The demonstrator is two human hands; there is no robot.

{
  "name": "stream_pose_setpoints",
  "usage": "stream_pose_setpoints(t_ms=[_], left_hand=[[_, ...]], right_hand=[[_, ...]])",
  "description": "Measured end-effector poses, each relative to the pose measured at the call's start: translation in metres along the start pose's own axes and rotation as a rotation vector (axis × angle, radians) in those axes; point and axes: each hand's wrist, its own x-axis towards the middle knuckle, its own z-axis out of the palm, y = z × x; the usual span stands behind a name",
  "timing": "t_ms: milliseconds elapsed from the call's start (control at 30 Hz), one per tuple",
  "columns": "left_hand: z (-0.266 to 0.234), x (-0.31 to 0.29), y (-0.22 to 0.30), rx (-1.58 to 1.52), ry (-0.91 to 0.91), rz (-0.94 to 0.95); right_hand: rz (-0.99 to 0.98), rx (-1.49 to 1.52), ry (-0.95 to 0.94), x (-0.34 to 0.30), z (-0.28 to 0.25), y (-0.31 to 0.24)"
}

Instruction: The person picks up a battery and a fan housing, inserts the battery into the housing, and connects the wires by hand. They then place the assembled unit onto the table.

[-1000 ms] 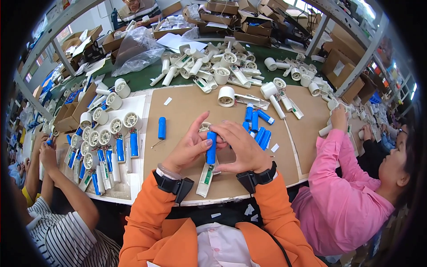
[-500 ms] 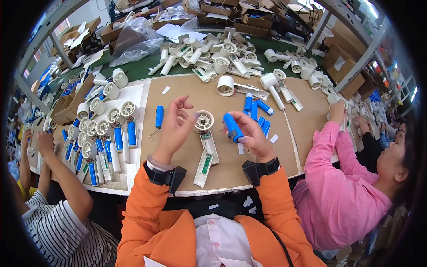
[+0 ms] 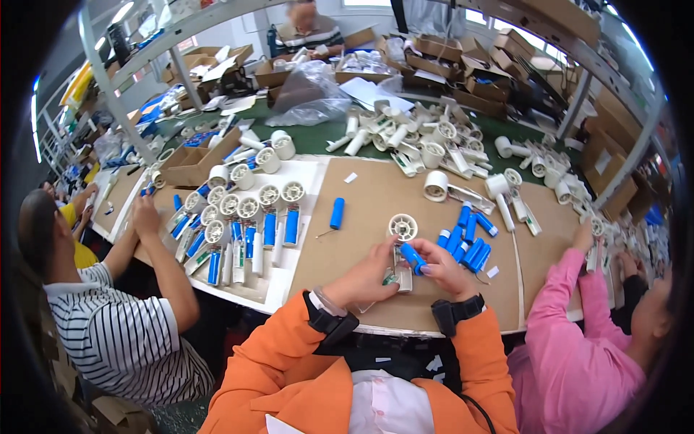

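Blue cylindrical battery cell in smooth wrap [image 3: 413,258]: probably stiff, dense for its size, a bit slick; best taken round mid-barrel, clear of the ends. From where I'm standing, it's in the right hand [image 3: 444,268], pinched between thumb and fingers, tilted, just over the open white plastic housing with round spoked head [image 3: 403,228] on the brown worktop [image 3: 334,254]. Left hand [image 3: 367,278] just left of cell, by housing's near part; can't tell whether it's gripping.
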Motion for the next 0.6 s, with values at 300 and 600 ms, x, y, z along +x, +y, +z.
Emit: stream_pose_setpoints(t_ms=[300, 600], left_hand=[[-0.041, 0.004, -0.007, 0.214, -0.004, -0.004], [-0.017, 0.008, -0.011, 0.303, 0.177, 0.112]], right_hand=[[-0.001, -0.154, 0.053, 0.002, 0.004, -0.004], [0.006, -0.154, 0.017, 0.003, 0.013, -0.006]])
